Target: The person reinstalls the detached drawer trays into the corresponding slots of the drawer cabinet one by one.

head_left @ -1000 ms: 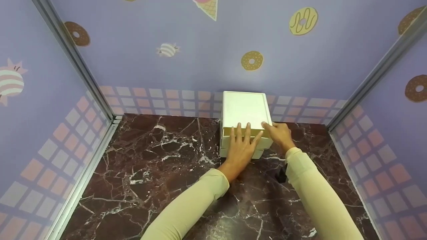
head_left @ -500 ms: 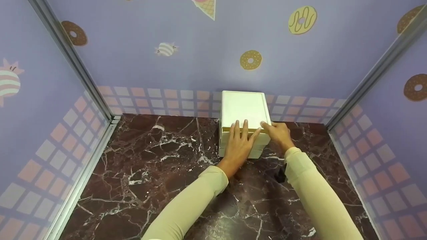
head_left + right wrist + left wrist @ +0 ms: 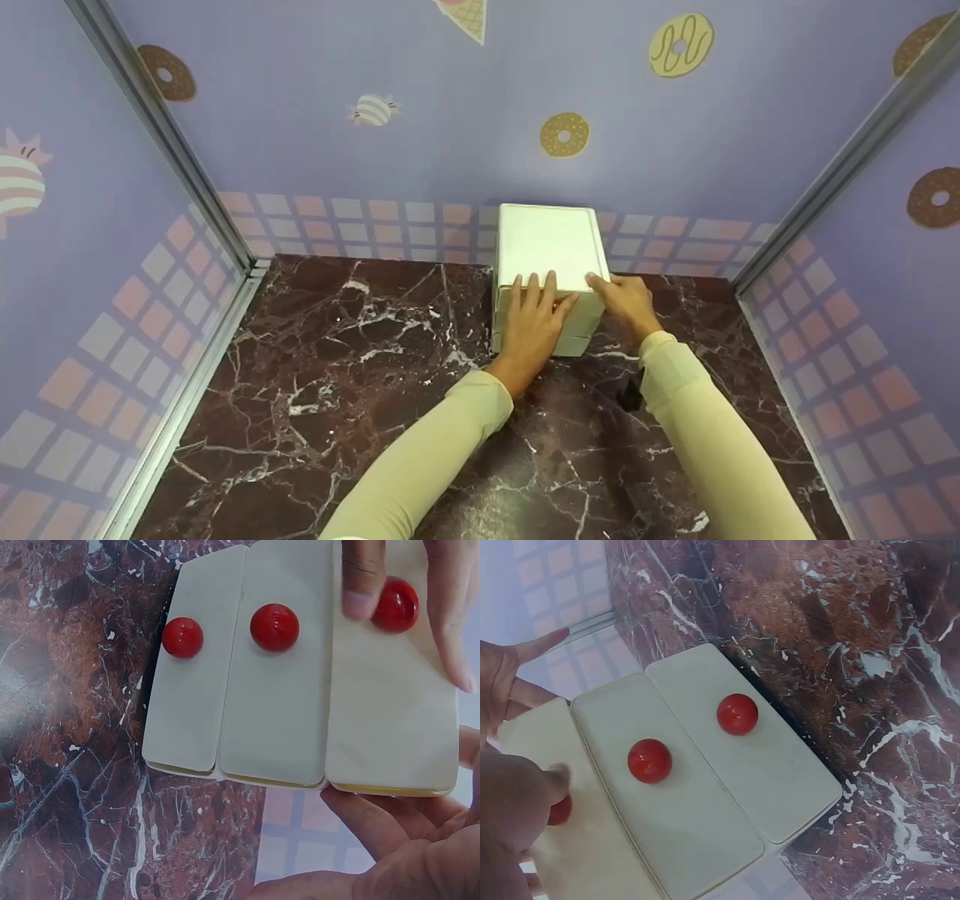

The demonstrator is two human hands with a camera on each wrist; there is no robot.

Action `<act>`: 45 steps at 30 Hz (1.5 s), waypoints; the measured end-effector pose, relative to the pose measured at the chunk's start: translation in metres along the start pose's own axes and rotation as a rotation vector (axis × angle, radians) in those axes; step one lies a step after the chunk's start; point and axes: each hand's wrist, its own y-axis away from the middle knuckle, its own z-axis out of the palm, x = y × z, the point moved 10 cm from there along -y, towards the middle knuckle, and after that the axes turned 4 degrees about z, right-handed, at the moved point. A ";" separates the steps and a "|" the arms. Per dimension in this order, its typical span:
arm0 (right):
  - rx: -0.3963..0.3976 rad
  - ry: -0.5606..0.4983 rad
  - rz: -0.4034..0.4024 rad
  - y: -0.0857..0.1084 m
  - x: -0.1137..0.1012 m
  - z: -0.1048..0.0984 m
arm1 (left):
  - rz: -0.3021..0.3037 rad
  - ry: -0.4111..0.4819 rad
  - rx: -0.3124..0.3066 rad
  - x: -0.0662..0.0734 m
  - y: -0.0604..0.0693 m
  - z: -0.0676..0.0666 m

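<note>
A small white drawer unit (image 3: 547, 244) with three stacked drawers stands against the back wall. Each drawer front has a round red knob, such as the middle knob (image 3: 274, 628) and the bottom knob (image 3: 737, 714). My left hand (image 3: 531, 322) presses the top drawer (image 3: 394, 720) with fingers mostly straight, their tips at the upper front edge. Its thumb lies beside the top knob (image 3: 395, 605). At the right front corner my right hand (image 3: 630, 300) grips the unit, thumb on top and fingers along the side. All three drawer fronts look nearly level with each other.
The unit rests on a dark red marbled surface (image 3: 360, 420). A purple back wall (image 3: 450, 150) rises directly behind it. Side panels (image 3: 142, 285) with grey metal corner rails enclose the space left and right.
The top drawer has slid back into the unit, and the yellowish gap under its top edge has narrowed. My left hand moved slightly with it; the right hand kept its grip.
</note>
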 end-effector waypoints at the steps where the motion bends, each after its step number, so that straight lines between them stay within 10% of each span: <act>1: 0.002 -0.005 0.002 0.000 0.000 0.001 | -0.001 -0.006 0.001 0.000 0.000 0.001; 10: 0.008 -0.070 0.020 0.002 0.000 0.003 | 0.025 -0.076 0.040 0.000 0.001 0.001; 19: 0.015 0.036 -0.015 0.003 -0.007 0.002 | 0.098 -0.116 0.217 -0.003 0.005 -0.003; 35: 0.101 -0.003 -0.015 -0.003 -0.003 0.001 | 0.089 -0.043 0.235 -0.001 -0.004 0.002; 45: 0.183 0.039 -0.029 0.008 -0.001 -0.001 | 0.128 -0.014 0.096 0.000 0.001 0.008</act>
